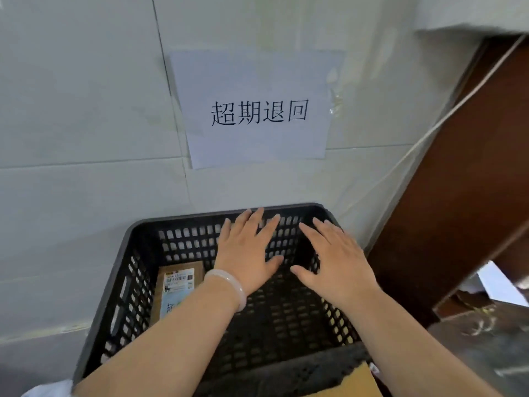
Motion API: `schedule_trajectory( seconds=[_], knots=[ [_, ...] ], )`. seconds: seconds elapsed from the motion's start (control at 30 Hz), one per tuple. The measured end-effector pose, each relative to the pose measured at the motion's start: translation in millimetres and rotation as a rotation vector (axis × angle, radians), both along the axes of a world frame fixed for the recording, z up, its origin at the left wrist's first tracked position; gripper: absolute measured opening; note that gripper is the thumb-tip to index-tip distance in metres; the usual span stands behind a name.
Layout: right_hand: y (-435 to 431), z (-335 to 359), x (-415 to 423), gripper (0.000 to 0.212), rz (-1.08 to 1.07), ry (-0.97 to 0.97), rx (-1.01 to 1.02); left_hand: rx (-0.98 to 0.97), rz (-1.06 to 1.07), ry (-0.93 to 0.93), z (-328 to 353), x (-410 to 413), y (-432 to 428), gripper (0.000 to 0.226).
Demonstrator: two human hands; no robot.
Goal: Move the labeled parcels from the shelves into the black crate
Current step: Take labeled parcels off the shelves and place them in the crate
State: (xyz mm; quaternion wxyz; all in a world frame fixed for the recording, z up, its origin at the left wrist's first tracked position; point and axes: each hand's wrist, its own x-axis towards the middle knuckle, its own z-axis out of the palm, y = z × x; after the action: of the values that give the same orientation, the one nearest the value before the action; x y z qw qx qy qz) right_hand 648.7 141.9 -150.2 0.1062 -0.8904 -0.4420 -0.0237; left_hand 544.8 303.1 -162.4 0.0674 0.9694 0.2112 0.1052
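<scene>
fingers (255, 220) spread wide on both, holding nothing: left hand (246, 252) and right hand (335, 260) hover over the black crate (183, 218). one labeled parcel (178, 285) lies flat inside, left. best to lay the next beside it.

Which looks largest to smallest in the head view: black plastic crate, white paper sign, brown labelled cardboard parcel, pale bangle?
1. Black plastic crate
2. White paper sign taped on the wall
3. Brown labelled cardboard parcel, partly hidden behind the left forearm
4. Pale bangle, smallest though nearer the camera than the parcel
</scene>
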Motion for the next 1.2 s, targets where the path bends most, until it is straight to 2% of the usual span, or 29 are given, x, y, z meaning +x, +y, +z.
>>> schedule_trajectory(
  seconds=[0.23,0.43,0.53,0.73,0.9,1.03,1.2],
  knots=[
    [-132.3,43.3,-39.2,0.082,-0.413,-0.104,0.080,0.077,-0.455,-0.186,54.3,43.7,-107.5,0.079],
    [-265.2,82.1,-92.6,0.084,-0.757,-0.267,0.082,0.024,-0.830,-0.326,93.2,58.4,-251.1,0.078],
    [-339.4,105.7,-126.6,0.085,-0.913,-0.324,0.072,0.067,-0.997,-0.428,124.7,55.5,-330.2,0.078],
    [-474.3,147.8,-210.0,0.084,-1.193,-0.424,0.050,0.040,-1.262,-0.504,163.0,20.8,-498.5,0.081],
    [-578.2,157.3,-274.1,0.086,-1.406,-0.534,-0.004,-0.026,-1.452,-0.525,174.5,-20.9,-626.2,0.081],
    [-638.6,163.7,-319.5,0.087,-1.530,-0.580,-0.066,-0.074,-1.592,-0.594,183.7,-55.7,-709.4,0.082],
    [-692.5,168.1,-374.8,0.088,-1.713,-0.593,-0.118,-0.127,-1.778,-0.557,182.4,-92.5,-794.2,0.082]
  ],
)
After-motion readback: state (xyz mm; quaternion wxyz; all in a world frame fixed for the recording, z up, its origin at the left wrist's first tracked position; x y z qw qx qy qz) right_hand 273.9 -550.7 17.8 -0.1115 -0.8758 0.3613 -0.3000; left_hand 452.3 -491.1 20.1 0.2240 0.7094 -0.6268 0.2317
